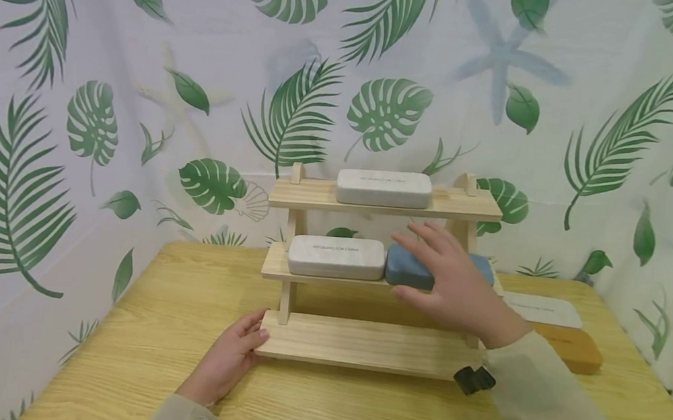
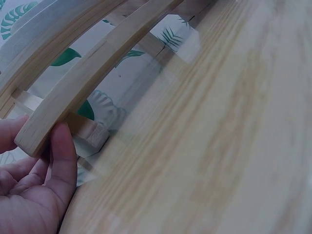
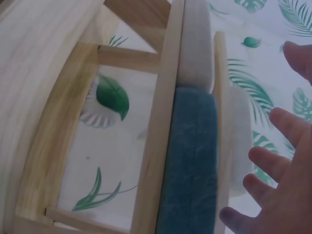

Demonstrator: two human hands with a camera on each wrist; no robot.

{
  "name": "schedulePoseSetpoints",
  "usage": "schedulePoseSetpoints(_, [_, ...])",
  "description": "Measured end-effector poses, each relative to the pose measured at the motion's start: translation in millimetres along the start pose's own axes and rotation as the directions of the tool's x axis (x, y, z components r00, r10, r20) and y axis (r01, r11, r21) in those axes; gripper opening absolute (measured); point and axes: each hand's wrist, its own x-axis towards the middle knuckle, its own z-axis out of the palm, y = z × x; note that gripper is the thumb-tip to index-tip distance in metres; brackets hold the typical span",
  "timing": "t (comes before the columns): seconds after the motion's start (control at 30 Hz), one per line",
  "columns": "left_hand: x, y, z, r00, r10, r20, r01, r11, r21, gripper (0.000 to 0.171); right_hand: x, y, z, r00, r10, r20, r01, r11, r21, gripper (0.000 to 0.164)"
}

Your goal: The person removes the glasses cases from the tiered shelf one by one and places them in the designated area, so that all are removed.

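Placing the blue glasses case (image 3: pixel 192 161), seated at the middle shelf's (image 1: pixel 274 263) right end, looks nearly done, right hand (image 1: pixel 457 282) empty, fingers spread, left hand (image 1: pixel 236 349) gripping the bottom shelf's (image 1: pixel 360 344) left end, so the next move likely calls for the orange case (image 1: pixel 575 350) near the bench's (image 1: pixel 318 404) right edge.

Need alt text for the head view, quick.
Right hand, fingers spread, is in front of a blue case beside a white case on a wooden rack's middle shelf; left hand grips the bottom shelf's left end. A second white case sits on the top shelf; a third white case and an orange case lie on the table at right.
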Motion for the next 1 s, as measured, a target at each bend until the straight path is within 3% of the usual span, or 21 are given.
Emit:
schedulePoseSetpoints(0.37, [0.1, 0.6, -1.9, 1.000, 0.004, 0.011, -0.004, 1.000, 0.008, 0.060, 6.6, 26.6, 8.4, 0.982, 0.157, 0.109, -0.148, 0.985, -0.084, 0.086])
schedulePoseSetpoints(0.8, [3.1, 0.3, -0.3, 0.999, 0.000, 0.048, 0.000, 1.000, -0.003, 0.064, 0.1, 42.7, 2.4, 0.958, 0.221, 0.182, -0.155, 0.935, -0.319, 0.100])
schedulePoseSetpoints(1.0, [1.6, 1.6, -2.0, 0.999, -0.003, 0.049, 0.004, 1.000, -0.011, 0.065, 2.6, 47.5, 10.5, 0.954, 0.239, 0.184, -0.161, 0.919, -0.360, 0.104])
